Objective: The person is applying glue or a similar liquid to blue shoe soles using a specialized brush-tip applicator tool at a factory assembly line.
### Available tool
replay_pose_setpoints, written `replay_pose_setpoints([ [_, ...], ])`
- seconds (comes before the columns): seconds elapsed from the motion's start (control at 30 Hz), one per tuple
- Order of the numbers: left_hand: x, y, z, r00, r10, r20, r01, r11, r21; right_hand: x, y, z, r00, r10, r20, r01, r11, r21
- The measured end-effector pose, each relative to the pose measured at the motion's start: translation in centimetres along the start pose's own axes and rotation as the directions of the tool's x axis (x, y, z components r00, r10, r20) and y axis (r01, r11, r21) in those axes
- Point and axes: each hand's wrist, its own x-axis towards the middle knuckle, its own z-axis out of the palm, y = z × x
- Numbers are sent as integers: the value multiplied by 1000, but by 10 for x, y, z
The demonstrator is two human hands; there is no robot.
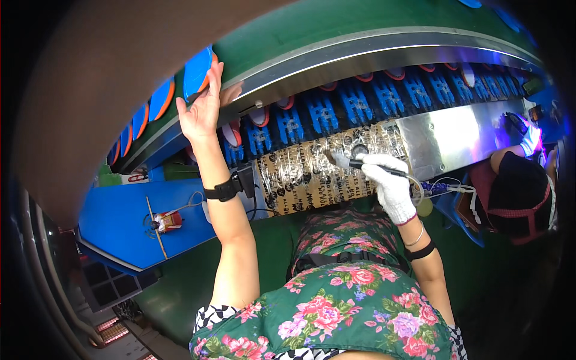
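Observation:
My bare left hand (203,114) is raised at the green conveyor belt (288,48), fingers stretched and thumb apart. Its fingertips reach the orange edge of a blue shoe sole (195,75); whether they grip it I cannot tell, but the thumb is off it. In my white-gloved right hand (389,186) is a brush (356,162) with a dark handle, fingers closed round it. Its bristles point left above a work ledge covered in printed brown tape (300,180).
Further blue soles with orange edges (141,120) line the belt's left side. Below its metal rail, a row of blue holders (324,114) carries red-edged shoe parts. A blue side table (120,210) is at left. At right, another person (519,186) works under violet light.

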Motion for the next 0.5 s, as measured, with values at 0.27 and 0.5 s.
replay_pose_setpoints([
  [0.27, 20, 28, -5, 972, 233, 23, -234, 964, 128, -3, 22, -10, 998, 69, -7, -70, 997, -30],
  [0.5, -10, -74, -41, 965, 239, 108, -238, 623, 745, -11, 29, -29, 992, 105, -76, -100, 993, 67],
])
